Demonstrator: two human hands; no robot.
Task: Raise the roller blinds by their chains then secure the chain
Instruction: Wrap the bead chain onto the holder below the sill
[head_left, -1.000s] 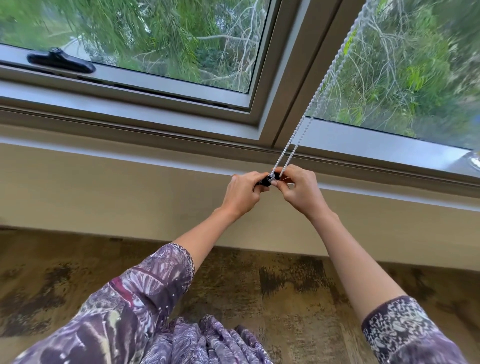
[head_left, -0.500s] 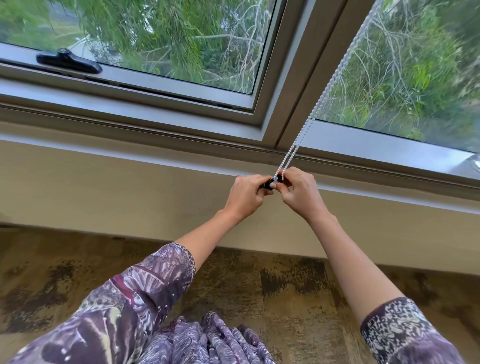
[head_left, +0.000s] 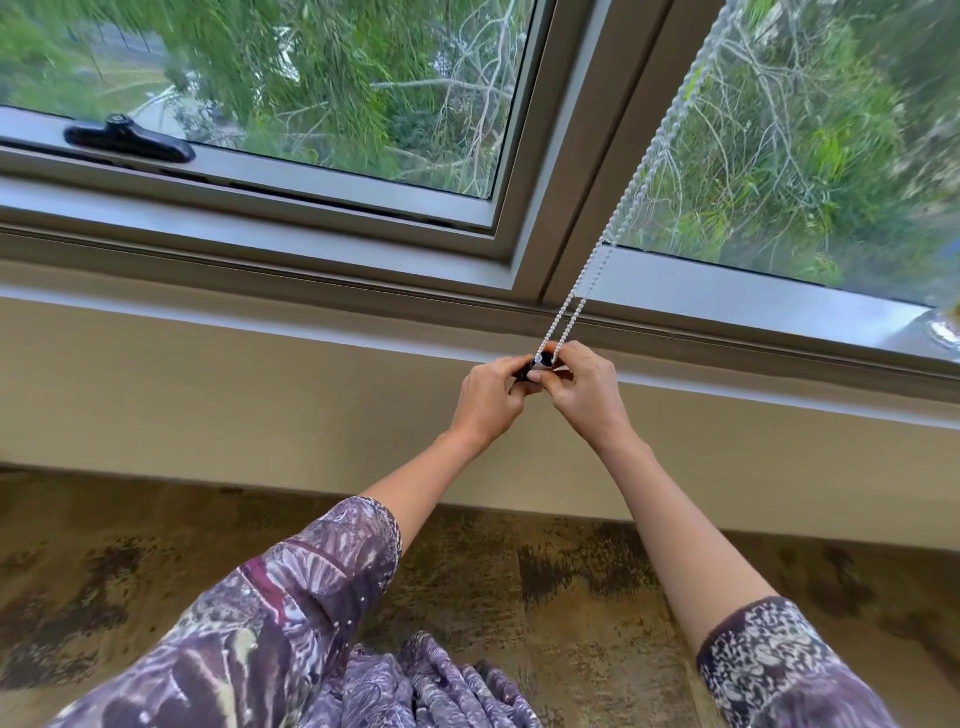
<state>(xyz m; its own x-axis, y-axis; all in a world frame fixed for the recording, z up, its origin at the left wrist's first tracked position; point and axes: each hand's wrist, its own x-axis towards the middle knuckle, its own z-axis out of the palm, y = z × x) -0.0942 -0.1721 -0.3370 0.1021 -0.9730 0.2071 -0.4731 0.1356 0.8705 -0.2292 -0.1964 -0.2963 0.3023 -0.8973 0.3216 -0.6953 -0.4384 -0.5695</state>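
Both hands pinched shut at sill: left hand (head_left: 485, 397) on black clip (head_left: 537, 365), right hand (head_left: 584, 387) on bead chain (head_left: 618, 208). Risk: taut chain slipping from clip, blind dropping.

soft window (head_left: 363, 104) daylight, blurred foliage, wide-angle bending.

I can read no text, label, brand, number or sign anywhere in my view. The black window handle (head_left: 129, 139) at ten o'clock carries no marking I can make out, and the small black chain clip (head_left: 540, 364) just above centre is mostly covered by fingers. The patterned sleeves at six o'clock show only printed shapes, no letters.
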